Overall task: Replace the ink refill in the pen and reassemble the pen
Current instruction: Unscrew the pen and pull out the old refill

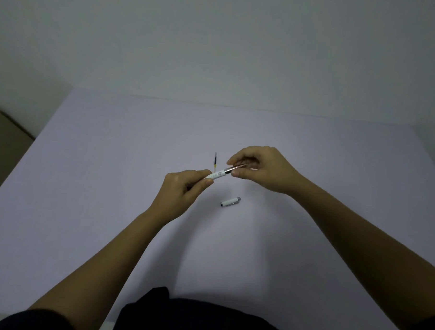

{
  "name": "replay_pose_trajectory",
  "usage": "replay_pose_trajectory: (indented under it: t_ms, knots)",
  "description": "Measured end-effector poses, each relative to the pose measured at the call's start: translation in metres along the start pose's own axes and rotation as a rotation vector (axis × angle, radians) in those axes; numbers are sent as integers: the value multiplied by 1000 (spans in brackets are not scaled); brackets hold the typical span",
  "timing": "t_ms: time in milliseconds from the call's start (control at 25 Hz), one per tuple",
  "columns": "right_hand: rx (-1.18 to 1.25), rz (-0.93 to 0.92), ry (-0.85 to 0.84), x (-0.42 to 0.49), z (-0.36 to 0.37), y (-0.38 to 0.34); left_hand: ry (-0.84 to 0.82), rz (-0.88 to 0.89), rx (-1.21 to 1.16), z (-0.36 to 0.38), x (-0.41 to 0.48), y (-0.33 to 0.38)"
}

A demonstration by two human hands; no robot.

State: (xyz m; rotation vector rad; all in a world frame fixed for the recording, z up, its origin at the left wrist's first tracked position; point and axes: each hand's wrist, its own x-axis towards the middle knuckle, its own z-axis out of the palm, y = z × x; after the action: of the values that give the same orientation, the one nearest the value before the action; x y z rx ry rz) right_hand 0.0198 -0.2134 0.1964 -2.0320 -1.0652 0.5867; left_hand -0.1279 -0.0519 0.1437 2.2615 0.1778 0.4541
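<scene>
above the pale counter (111,185) the left hand (178,188) holds the white pen barrel (217,175), its fingers curled shut around the lower end. the barrel slants up to the right and carries a small grey print (too blurred to read, so no brand can be made out). the right hand (261,168) meets it from the other side, thumb and forefinger pinching the tapered metallic tip section (237,167) at the barrel's dark collar. whether the two parts are fully joined i cannot tell. a loose ink refill (215,161) lies on the counter just beyond the barrel, pointing away from the person. the white pen cap (230,202) with its silver end lies on the counter nearer the person, apart from both hands.
</scene>
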Motion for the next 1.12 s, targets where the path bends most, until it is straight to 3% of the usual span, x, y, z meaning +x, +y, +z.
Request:
replay_pose_trajectory:
  t_ms: [120, 240, 400, 560, 760, 920, 1120]
  knots:
    - [-41, 88, -36, 0, 0, -1, -3, 27, 23, -1, 1, 1]
    - [-63, 51, -11, 1, 1, -2, -16, 32, 35, 0, 1, 1]
    - [154, 87, -28, -1, -1, -3, 10, 13, 2, 1, 1, 2]
    - [41, 125, -1, 2, -1, 0, 1, 19, 22, 2, -1, 2]
    - [294, 149, 19, 0, 0, -1, 18, -1, -2, 2, 1, 3]
    - [163, 132, 28, 2, 1, 0, -15, 45, 69, 3, 2, 3]
    - [220, 145, -15, 1, 1, 0, 21, 46, 62, 0, 2, 4]
